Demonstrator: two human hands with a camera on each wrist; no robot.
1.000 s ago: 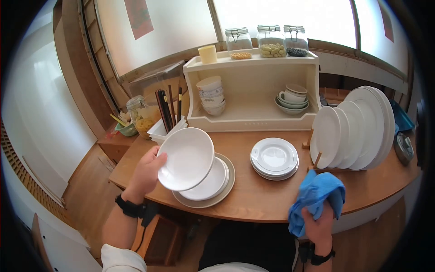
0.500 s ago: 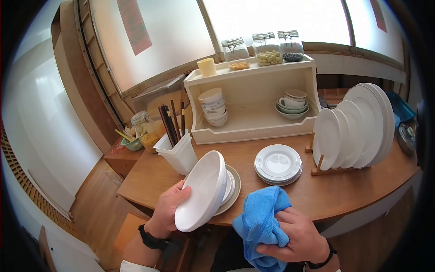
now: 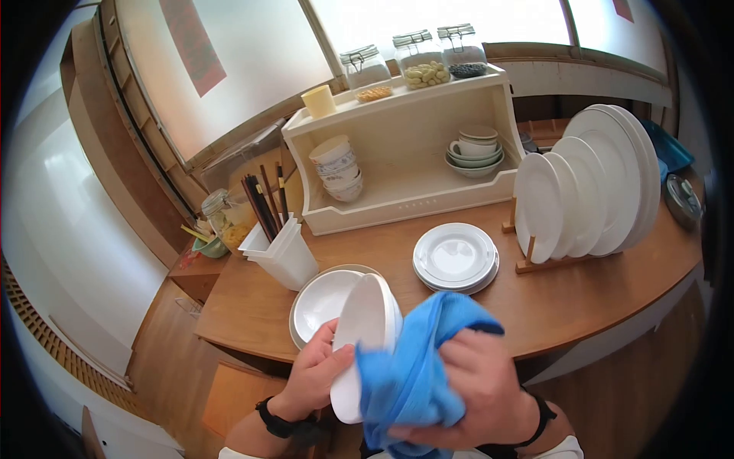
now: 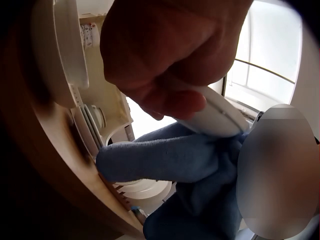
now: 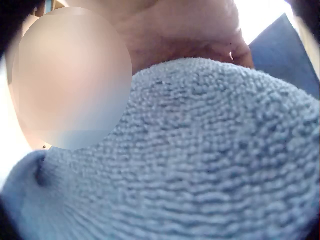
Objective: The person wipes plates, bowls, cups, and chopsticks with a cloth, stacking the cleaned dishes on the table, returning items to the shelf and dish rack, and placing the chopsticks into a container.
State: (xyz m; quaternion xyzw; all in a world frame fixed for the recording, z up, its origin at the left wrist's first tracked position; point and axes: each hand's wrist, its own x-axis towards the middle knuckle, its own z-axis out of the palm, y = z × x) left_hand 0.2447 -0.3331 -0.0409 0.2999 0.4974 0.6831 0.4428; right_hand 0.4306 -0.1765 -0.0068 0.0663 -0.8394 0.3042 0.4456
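My left hand (image 3: 310, 376) grips a white bowl (image 3: 361, 317) by its edge, thumb on the near face, the bowl tipped up steeply. Bunched in my right hand (image 3: 483, 386) is a blue cloth (image 3: 409, 375), which overlaps the bowl's right side and hides part of it. The left wrist view has the cloth (image 4: 165, 159) up against the bowl's rim (image 4: 220, 117). In the right wrist view, the cloth (image 5: 210, 145) fills most of the picture. Behind the held bowl, another white bowl (image 3: 317, 300) sits on a larger beige-rimmed plate (image 3: 368, 270).
A stack of white plates (image 3: 457, 252) lies mid-table. To its right, upright plates (image 3: 539, 206) stand in a wooden rack (image 3: 569, 262). A white holder (image 3: 284, 264) with chopsticks stands at the left. A cream shelf (image 3: 413, 203) with bowls, cups and glass jars backs the table (image 3: 535, 321).
The left hand has brought the bowl down towards the body and tipped it on edge. My right hand has carried the cloth leftwards from the table's right front to the bowl.
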